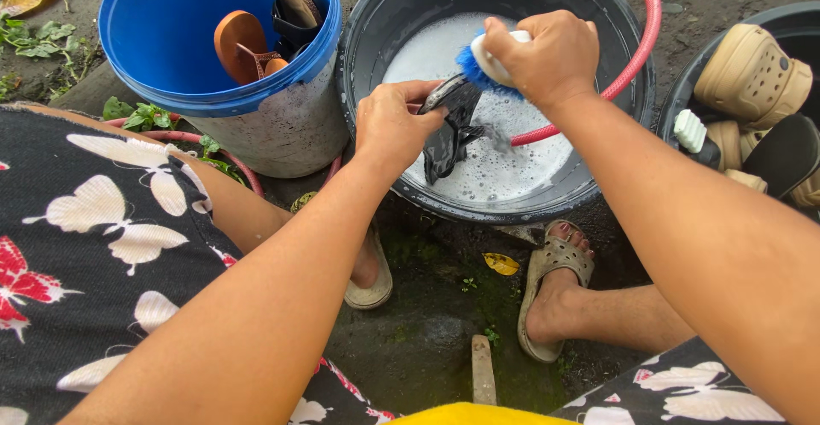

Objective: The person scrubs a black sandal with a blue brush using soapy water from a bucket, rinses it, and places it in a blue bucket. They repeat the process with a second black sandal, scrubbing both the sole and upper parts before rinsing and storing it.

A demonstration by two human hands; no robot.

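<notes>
Far left of both hands: blue bucket (162,41) w/ a brown sandal (242,42) and a dark one (295,11) standing inside, well apart from the left hand.

Left hand (391,126): grip closed on the near end of a black sandal (448,130), held tilted over the soapy water (504,164) in the dark basin (393,15). Sandal's lower straps hang down toward the foam (can't tell if they dip in, too dark there).

Just right of and above that grip, right hand (547,53): grip wrapped round a white scrub brush (494,59), blue bristles pressed onto the sandal's upper end. Both hands are over the basin, close together, w/ the sandal between them.

A red hose (636,49) curves along the basin rim behind the right hand and drops into the water under the wrist.

Further right: another dark tub (683,92) w/ beige clogs (752,75) and a black sole piled in it; a second white brush sits at its edge.

Below the hands, two feet in beige sandals (555,258) on wet, mossy ground.
</notes>
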